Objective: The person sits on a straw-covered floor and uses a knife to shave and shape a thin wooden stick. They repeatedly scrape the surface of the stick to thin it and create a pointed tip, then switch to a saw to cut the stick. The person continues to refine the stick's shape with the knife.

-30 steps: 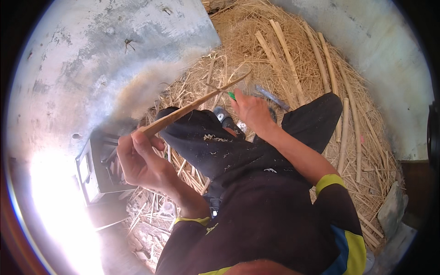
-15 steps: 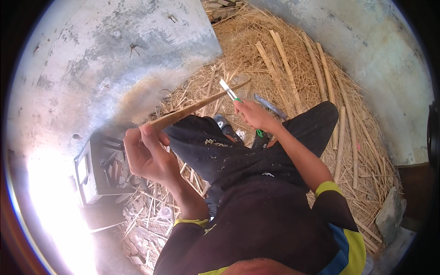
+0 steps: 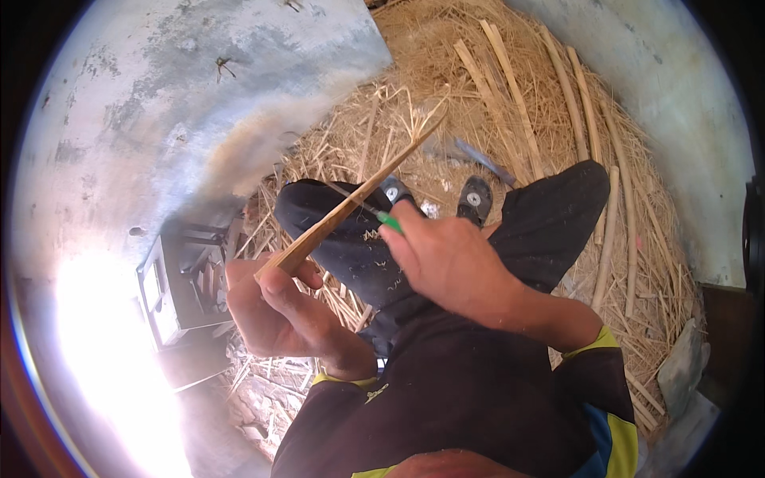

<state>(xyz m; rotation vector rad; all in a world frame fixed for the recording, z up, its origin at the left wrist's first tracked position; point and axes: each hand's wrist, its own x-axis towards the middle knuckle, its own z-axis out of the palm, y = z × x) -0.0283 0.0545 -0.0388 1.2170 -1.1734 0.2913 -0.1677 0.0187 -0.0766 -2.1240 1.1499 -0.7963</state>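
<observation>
My left hand pinches the near end of a long split bamboo strip, which slants up and away to the right over my left leg. Thin curled shavings stand out near its far end. My right hand is wrapped round the green handle of a knife. Its blade crosses the middle of the strip and lies partly hidden behind it, so I cannot tell exactly where the edge touches. Small shavings cling to my dark trousers.
Several bamboo lengths lie along the right on a heap of straw-like shavings. A grey-blue bladed tool rests beyond my sandalled feet. Weathered walls rise on both sides. At left stands a boxy frame.
My right hand has drawn the knife back toward me, from the strip's far part to its middle. The strip now slants more steeply; the left hand has shifted slightly down and right.
</observation>
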